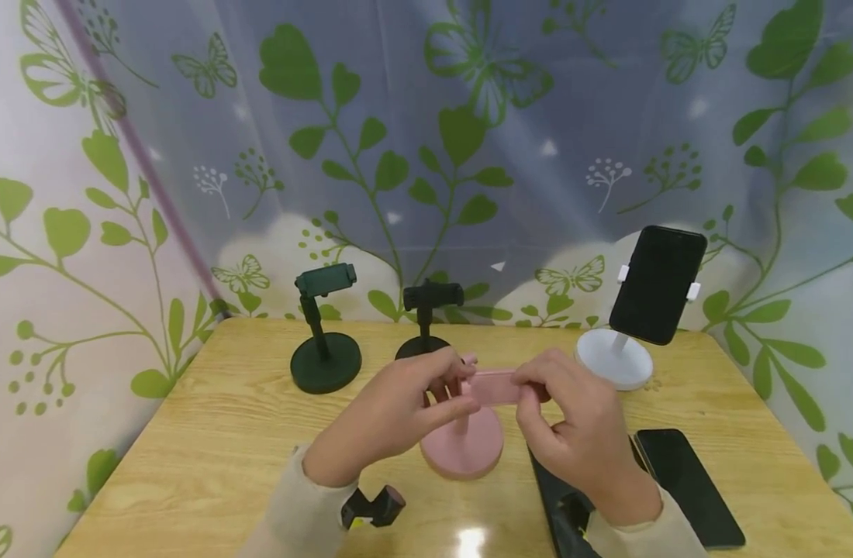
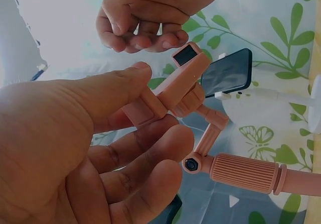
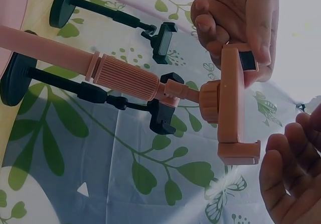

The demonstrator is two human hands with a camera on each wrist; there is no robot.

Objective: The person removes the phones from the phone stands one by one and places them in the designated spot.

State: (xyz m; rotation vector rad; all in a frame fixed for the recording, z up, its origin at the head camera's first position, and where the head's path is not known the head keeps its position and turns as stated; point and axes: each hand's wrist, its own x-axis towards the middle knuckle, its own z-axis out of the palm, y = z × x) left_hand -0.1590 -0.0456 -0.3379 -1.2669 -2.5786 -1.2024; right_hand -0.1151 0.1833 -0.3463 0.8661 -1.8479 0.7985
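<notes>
A pink phone stand point(image 1: 461, 446) stands upright on the table in front of me. My left hand point(image 1: 398, 415) pinches one end of its clamp point(image 2: 180, 86) between thumb and index finger, while the other fingers stay loosely bent. At the clamp's opposite end is my right hand point(image 1: 583, 426), its fingers relaxed and slightly bent. The right wrist view shows a small gap between those fingertips point(image 3: 276, 156) and the pink clamp point(image 3: 231, 103). No phone sits in this clamp.
Behind stand a dark green phone stand point(image 1: 325, 362) and a black one point(image 1: 425, 342). At the right, a white stand point(image 1: 615, 360) holds a black phone point(image 1: 658, 283). Another phone point(image 1: 688, 488) lies on the wooden table point(image 1: 189, 480), beside a dark flat object point(image 1: 548, 496) partly under my right hand.
</notes>
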